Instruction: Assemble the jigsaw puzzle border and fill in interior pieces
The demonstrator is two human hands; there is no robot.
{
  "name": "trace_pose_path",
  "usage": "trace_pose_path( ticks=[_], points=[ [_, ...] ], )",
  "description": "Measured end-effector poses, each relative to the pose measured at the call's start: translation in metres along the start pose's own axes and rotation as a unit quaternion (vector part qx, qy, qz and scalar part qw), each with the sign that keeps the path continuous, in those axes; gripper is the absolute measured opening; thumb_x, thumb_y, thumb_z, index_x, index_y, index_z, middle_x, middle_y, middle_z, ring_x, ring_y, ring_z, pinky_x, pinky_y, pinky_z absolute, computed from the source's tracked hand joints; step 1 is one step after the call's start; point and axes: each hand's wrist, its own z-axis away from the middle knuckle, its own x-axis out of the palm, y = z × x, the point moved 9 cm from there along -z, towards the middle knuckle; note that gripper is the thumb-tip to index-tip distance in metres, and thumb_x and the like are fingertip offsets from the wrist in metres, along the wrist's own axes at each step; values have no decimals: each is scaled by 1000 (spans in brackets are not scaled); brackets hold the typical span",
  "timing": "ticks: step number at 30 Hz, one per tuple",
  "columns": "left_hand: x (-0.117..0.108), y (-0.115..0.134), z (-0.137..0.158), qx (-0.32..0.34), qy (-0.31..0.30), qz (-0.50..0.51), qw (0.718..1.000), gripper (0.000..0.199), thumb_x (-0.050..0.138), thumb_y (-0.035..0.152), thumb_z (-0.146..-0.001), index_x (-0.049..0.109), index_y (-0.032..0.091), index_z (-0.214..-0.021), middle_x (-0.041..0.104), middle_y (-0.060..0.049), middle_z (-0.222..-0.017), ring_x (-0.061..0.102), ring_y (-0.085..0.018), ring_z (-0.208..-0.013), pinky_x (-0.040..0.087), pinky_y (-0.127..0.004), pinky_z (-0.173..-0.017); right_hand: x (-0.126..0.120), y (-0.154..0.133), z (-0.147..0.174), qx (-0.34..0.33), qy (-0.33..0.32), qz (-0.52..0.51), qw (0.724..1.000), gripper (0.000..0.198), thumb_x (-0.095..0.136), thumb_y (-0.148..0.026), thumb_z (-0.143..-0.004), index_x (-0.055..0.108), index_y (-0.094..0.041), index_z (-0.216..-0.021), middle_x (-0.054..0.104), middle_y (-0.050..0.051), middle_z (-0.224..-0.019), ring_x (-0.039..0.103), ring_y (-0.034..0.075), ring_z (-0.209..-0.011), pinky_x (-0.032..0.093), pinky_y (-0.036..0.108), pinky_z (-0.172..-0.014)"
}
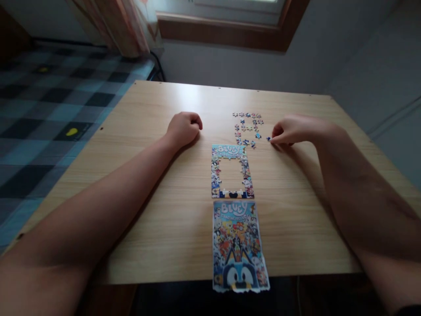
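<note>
My right hand (289,130) pinches a small dark blue jigsaw puzzle piece (269,139) at its fingertips, low over the table. Loosely curled, my left hand (185,127) rests on the wood with nothing visible in it. Between the hands lie several loose puzzle pieces (249,128) in small rows and clusters. Nearer to me, a partly assembled puzzle (216,175) has its border joined around an open middle where bare wood shows. Below it lies a printed picture sheet (235,245) with a blue cartoon dog and the word "Bluey"; its torn lower edge hangs past the table edge.
The light wooden table (158,245) fills most of the view. Beyond its left side is a bed with a checked cover (66,96). A curtain (115,26) and a brown-framed window (223,33) are at the back, with pale walls behind and to the right.
</note>
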Motion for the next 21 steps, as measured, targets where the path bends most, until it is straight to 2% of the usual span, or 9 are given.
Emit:
trace_pose_path(
  ticks=[3,10,14,17,19,21],
  points=[
    [0,-2,-1,-5,5,16,1000,25,49,13,-63,73,18,-69,65,-5,-66,55,-19,-67,45,-38,-74,-1,-4,5,0,9,7,1000,21,68,-37,-76,77,-18,-80,72,6,-69,65,20,-64,46,32,-56],
    [-2,-4,-1,-5,18,38,999,23,49,12,-63,71,18,-68,65,-4,-66,54,-18,-66,44,-36,-73,-12,-13,13,-12,84,33,996,26,65,-36,-77,78,-17,-90,71,5,-66,62,16,-52,46,31,-54],
    [-4,-2,0,8,29,24,999,22,49,12,-67,71,18,-68,66,-4,-67,55,-18,-67,44,-35,-72,-21,-26,24,-53,143,24,988,25,62,-35,-81,77,-17,-89,70,5,-63,60,15,-49,45,32,-54],
    [-9,20,9,89,69,-27,993,21,49,12,-74,68,18,-68,66,-7,-74,56,-20,-74,44,-36,-74,-28,-55,45,-120,226,43,966,21,60,-33,-82,75,-19,-83,71,5,-67,61,16,-55,45,33,-59],
    [-11,50,24,188,99,-64,975,22,48,12,-80,67,19,-73,67,-8,-84,56,-22,-83,44,-37,-78,-28,-82,65,-173,281,43,943,19,58,-31,-83,73,-21,-79,71,4,-69,62,16,-59,47,32,-63],
    [-10,79,43,271,93,-72,956,22,48,11,-83,68,20,-81,67,-7,-89,55,-21,-87,45,-37,-80,-18,-110,85,-236,305,33,922,19,56,-29,-84,71,-21,-78,71,3,-74,63,14,-62,48,31,-65]
  ],
)
